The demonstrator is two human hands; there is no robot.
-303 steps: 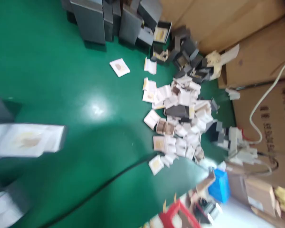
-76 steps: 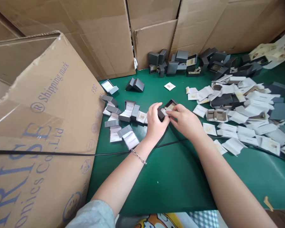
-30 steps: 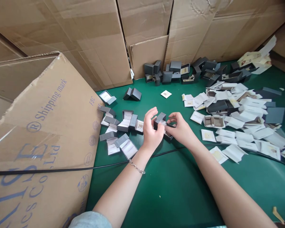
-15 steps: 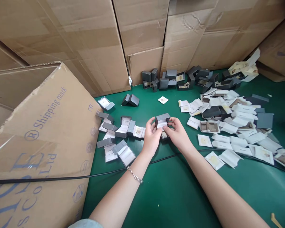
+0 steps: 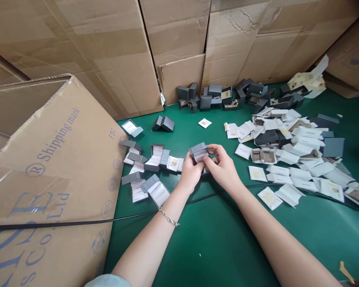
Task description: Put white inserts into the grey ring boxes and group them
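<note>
Between my hands is a small dark grey jewellery box point(image 5: 198, 149), its lid up and a white lining showing inside. My left hand point(image 5: 191, 172) is closed around the box's left side. On the right side, my right hand point(image 5: 223, 165) grips it, with the thumb at the lining; the lower part of the box is mostly hidden by the fingers. Just left of my hands lie several similar opened grey boxes point(image 5: 154, 158) with white linings. A small white square insert point(image 5: 205, 123) lies beyond the box on the green table point(image 5: 191, 247).
A large cardboard carton point(image 5: 77, 171) stands at the left. More dark boxes point(image 5: 214, 91) line the cardboard wall point(image 5: 179, 28) at the back. White inserts and folded liners point(image 5: 306, 145) are heaped at the right. A black cable point(image 5: 131, 216) crosses the table.
The held box has turned and tilted slightly to the left. My right fingers have shifted at its right side, and the view has moved a little.
</note>
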